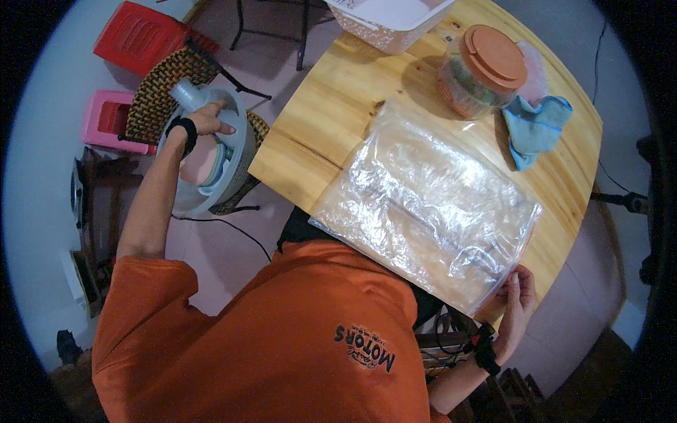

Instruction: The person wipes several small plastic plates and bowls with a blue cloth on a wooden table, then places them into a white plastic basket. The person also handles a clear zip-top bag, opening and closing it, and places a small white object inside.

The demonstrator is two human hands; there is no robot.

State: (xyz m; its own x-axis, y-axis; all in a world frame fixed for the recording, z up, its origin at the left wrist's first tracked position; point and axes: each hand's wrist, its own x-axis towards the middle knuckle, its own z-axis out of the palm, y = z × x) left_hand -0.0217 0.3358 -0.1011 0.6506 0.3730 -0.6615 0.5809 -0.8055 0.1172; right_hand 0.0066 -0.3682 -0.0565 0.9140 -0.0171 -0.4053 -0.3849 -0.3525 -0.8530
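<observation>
A large clear plastic bag (423, 206) lies flat and wrinkled on the wooden table (312, 121), with a thin orange strip along its right edge. My right hand (518, 296) pinches the bag's near right corner between thumb and fingers. Off to the left, my left hand (211, 120) reaches into a white plastic basket (238, 164), thumb and fingers spread over whitish contents; no grip on anything shows. Inside the basket are a clear plastic bottle or cup (188, 95) by my fingers and stacked pastel plates or lids (200, 164) under my wrist.
The basket stands on a woven chair (161, 87). Red (143, 39) and pink plastic stools (108, 121) are behind it. On the table are a lidded clear jar (481, 71), a blue cloth (537, 129) and a patterned plastic basket (391, 31). A black cable (227, 222) crosses the floor.
</observation>
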